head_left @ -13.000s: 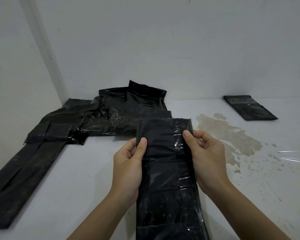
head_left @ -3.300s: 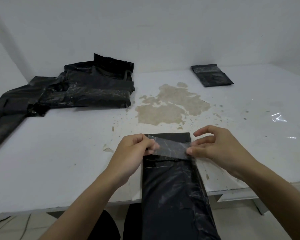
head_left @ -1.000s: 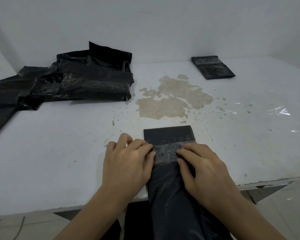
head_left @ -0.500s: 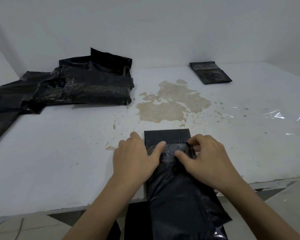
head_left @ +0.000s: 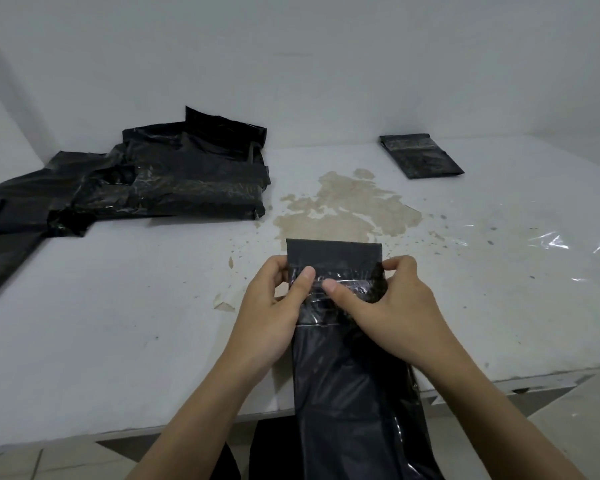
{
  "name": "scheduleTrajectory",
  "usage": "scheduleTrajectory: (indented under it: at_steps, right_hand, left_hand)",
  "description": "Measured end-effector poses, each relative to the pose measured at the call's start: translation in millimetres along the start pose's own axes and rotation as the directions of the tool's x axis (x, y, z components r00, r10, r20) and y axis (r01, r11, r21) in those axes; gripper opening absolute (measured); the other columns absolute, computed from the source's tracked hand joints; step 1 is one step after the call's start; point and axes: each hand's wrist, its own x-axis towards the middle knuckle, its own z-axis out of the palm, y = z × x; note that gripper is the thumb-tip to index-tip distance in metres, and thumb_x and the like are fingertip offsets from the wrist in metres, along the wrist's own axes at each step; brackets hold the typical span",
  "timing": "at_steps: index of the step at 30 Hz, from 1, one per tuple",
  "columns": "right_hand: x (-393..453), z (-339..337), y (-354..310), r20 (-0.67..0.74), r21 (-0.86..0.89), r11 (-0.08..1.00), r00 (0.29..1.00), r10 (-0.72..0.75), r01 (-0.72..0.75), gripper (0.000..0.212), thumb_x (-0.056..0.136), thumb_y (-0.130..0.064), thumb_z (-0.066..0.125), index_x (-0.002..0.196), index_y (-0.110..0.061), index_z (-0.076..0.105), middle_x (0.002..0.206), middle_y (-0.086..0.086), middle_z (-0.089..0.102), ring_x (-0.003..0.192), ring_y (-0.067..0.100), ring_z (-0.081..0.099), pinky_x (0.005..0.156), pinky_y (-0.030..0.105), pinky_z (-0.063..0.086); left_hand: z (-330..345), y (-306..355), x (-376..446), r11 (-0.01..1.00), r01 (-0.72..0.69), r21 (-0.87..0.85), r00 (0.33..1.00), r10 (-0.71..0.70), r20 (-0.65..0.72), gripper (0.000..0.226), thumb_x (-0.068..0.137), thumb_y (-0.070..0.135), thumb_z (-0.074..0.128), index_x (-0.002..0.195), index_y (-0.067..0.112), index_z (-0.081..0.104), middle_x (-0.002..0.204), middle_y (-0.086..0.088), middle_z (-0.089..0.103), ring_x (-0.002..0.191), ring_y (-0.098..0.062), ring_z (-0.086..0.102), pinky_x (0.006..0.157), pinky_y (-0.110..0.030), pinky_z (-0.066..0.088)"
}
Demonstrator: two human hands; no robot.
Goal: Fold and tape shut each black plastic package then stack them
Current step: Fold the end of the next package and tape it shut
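Black glossy plastic package (head_left: 336,341) at lower centre; I see left hand (head_left: 274,306) and right hand (head_left: 392,306) pinching its taped fold.

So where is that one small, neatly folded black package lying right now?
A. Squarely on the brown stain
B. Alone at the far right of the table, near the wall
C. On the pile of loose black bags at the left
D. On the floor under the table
B: the folded package lies by itself on the white table near the back wall, right of the brown stain and far from the pile of bags.
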Motion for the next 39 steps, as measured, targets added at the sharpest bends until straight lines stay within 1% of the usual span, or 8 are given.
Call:
scheduleTrajectory:
  at_steps: [7,12,15,20,26,29,32,39]
  right_hand:
    - [-2,17,7,-0.223,0.244,0.962,0.972,-0.07,0.125,0.05,0.077,-0.033,0.075,0.11,-0.023,0.039,0.083,-0.016,0.057,0.067,-0.014,0.057,0.056,0.001,0.041]
    - [6,21,18,-0.243,0.445,0.892,0.969,0.036,0.078,0.003,0.09,-0.026,0.061,0.092,-0.023,0.062,0.086,-0.002,0.069,0.083,0.015,0.067,0.082,0.039,0.055]
    - [5,22,12,-0.125,0.545,0.838,0.991,0.056,0.021,0.035,0.094,-0.032,0.054,0.087,0.001,0.064,0.088,0.025,0.066,0.087,0.041,0.064,0.083,0.054,0.052]
    - [1,15,2,0.181,0.748,0.629,0.977,0.116,-0.214,0.039,0.094,-0.031,0.052,0.091,0.002,0.071,0.088,0.018,0.073,0.085,0.03,0.071,0.08,0.043,0.056]
    - [4,27,1,-0.047,0.661,0.749,0.994,0.103,-0.046,0.044,0.094,-0.034,0.053,0.08,0.004,0.069,0.081,0.023,0.07,0.082,0.039,0.067,0.077,0.05,0.056]
    - [-1,28,-2,-0.038,0.582,0.813,0.999,-0.011,0.031,0.038,0.084,-0.038,0.065,0.086,0.0,0.067,0.082,0.014,0.071,0.079,0.03,0.069,0.073,0.044,0.058]
    - [-4,28,-1,0.003,0.582,0.811,0.997,-0.078,0.062,0.023,0.072,-0.016,0.079,0.092,-0.012,0.069,0.085,0.0,0.074,0.079,0.016,0.072,0.072,0.034,0.058]
    - [4,22,4,0.132,0.714,0.692,0.991,0.014,-0.105,0.016,0.091,-0.014,0.058,0.101,-0.008,0.069,0.094,0.009,0.074,0.089,0.025,0.071,0.083,0.042,0.055]
  left_hand:
    - [-1,-4,1,0.992,-0.028,-0.126,0.999,0.025,-0.025,0.015,0.093,0.019,0.055,0.107,0.019,0.06,0.1,0.003,0.07,0.088,-0.011,0.069,0.073,-0.026,0.055]
    - [0,-9,2,0.978,-0.018,-0.206,0.998,0.004,-0.066,0.014,0.093,0.02,0.053,0.105,0.021,0.062,0.101,0.005,0.071,0.093,-0.009,0.068,0.074,-0.022,0.054]
    - [0,-7,5,0.98,-0.038,-0.196,0.992,0.012,-0.128,0.014,0.096,0.023,0.049,0.104,0.025,0.061,0.102,0.009,0.07,0.093,-0.004,0.066,0.075,-0.018,0.051]
    - [-5,-4,9,0.99,-0.034,-0.138,0.983,0.008,-0.184,0.021,0.099,0.03,0.041,0.107,0.025,0.061,0.101,0.01,0.069,0.095,-0.004,0.065,0.079,-0.019,0.05]
    - [-10,2,5,0.967,-0.11,0.229,0.99,0.128,-0.065,0.036,0.085,0.036,0.064,0.117,0.031,0.048,0.098,0.026,0.058,0.089,0.018,0.055,0.072,0.002,0.04]
    - [-11,2,1,0.972,-0.153,0.18,0.984,0.167,-0.063,0.048,0.081,0.028,0.069,0.122,0.029,0.045,0.105,0.021,0.062,0.096,0.01,0.059,0.079,-0.006,0.045]
    - [-12,1,1,0.979,-0.16,0.123,0.986,0.166,-0.034,0.042,0.086,0.021,0.065,0.12,0.032,0.043,0.106,0.018,0.063,0.096,0.009,0.059,0.079,-0.007,0.046]
    - [-21,-7,5,0.986,-0.041,-0.159,0.992,0.059,0.107,0.034,0.096,0.015,0.046,0.127,0.031,0.046,0.118,0.011,0.064,0.109,-0.002,0.06,0.092,-0.021,0.049]
